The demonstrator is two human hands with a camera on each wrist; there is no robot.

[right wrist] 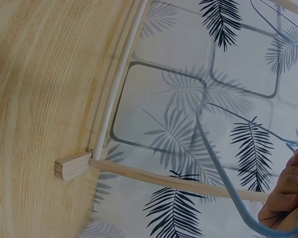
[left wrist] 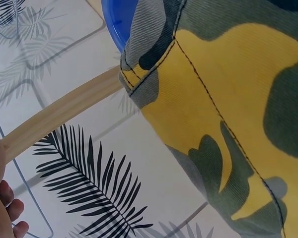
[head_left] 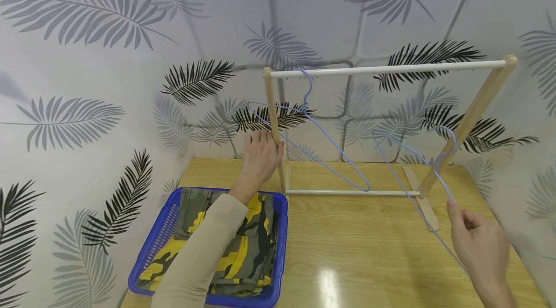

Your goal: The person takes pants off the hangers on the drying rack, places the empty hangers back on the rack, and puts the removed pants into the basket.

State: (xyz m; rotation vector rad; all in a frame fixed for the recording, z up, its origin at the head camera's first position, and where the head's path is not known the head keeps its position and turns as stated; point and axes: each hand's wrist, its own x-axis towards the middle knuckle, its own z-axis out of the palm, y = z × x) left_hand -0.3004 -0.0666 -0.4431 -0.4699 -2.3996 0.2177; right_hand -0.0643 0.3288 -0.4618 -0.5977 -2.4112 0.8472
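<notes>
My left hand (head_left: 259, 156) grips the left wooden post (head_left: 271, 100) of a small clothes rack, thumb on one side and fingers on the other. In the left wrist view, its curled fingers (left wrist: 7, 198) show at the post's end. My right hand (head_left: 479, 245) pinches the side of a light blue wire hanger (head_left: 454, 143), held in front of the rack's right post. The right wrist view shows this hanger (right wrist: 221, 171) running into the hand. A second blue hanger (head_left: 311, 87) hangs by its hook from the white top bar (head_left: 382, 69), near the left post.
A blue plastic basket (head_left: 283, 240) with folded yellow, grey and black camouflage clothing (head_left: 243, 259) stands on the wooden table (head_left: 347, 245), under my left forearm. The rack has a white lower bar (head_left: 347, 192) and a wooden foot (head_left: 423, 202). A leaf-patterned wall rises behind.
</notes>
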